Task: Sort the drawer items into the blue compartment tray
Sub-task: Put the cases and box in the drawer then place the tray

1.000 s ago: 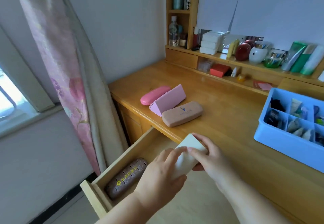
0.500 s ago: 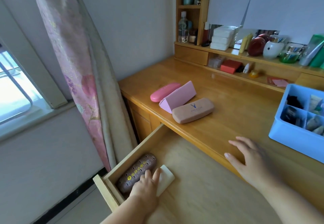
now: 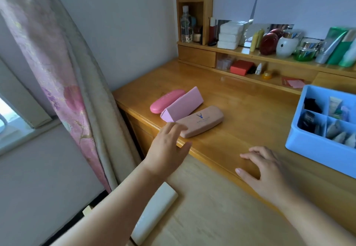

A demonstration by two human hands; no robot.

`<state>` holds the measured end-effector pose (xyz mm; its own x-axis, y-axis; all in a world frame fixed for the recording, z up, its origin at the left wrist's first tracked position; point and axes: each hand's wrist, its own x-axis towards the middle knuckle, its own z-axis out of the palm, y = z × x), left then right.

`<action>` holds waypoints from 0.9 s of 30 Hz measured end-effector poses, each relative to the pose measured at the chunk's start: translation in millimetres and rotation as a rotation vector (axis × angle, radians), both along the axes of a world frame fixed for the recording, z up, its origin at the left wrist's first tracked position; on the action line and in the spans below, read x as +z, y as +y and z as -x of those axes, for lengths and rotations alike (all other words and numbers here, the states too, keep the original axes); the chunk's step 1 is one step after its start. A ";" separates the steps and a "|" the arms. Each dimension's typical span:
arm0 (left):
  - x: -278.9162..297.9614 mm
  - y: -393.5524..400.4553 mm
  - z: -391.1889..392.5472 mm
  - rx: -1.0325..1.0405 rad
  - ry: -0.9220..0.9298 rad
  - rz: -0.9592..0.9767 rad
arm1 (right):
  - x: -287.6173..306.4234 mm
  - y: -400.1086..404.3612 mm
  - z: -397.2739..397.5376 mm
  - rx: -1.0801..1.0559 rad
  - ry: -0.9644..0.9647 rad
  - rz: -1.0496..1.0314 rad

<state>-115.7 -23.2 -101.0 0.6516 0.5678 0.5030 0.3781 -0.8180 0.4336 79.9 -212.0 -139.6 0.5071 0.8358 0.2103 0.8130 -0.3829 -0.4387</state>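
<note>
- Left hand, fingers straight and spread, reaches over the front edge of the wooden surface, fingertips at the near end of the tan case; it holds nothing.
- Right hand rests palm down on the surface's front edge, fingers loosely spread, gripping nothing.
- A white case lies in the open drawer, partly hidden under the left forearm.
- Three cases sit side by side on the surface: a rounded pink case farthest left, a pink triangular case touching it, and the tan case with a blue deer mark just beside that.
- The blue tray stands at the right of the surface, well apart from the cases, its compartments holding dark items, tubes and small sachets.
- A shelf at the back carries bottles, jars and white boxes.
- A floral curtain hangs at left.
</note>
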 end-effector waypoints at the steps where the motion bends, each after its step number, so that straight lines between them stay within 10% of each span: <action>1: 7.2 5.8 -20.4 -0.030 0.049 0.025 | -0.2 0.0 -0.2 0.002 -0.003 -0.005; 6: 8.1 34.0 -84.5 0.066 0.502 0.093 | -2.6 -0.7 -0.7 0.008 0.017 -0.040; 13: 13.6 34.2 -78.0 0.092 0.545 0.173 | 0.5 -3.5 -2.0 0.031 0.025 -0.006; 20: -9.6 0.8 59.8 0.033 0.191 0.353 | 6.1 -2.3 0.8 0.001 0.017 0.005; 27: -86.0 -20.6 136.2 0.215 0.614 0.292 | 5.6 -1.4 3.1 -0.020 0.011 -0.003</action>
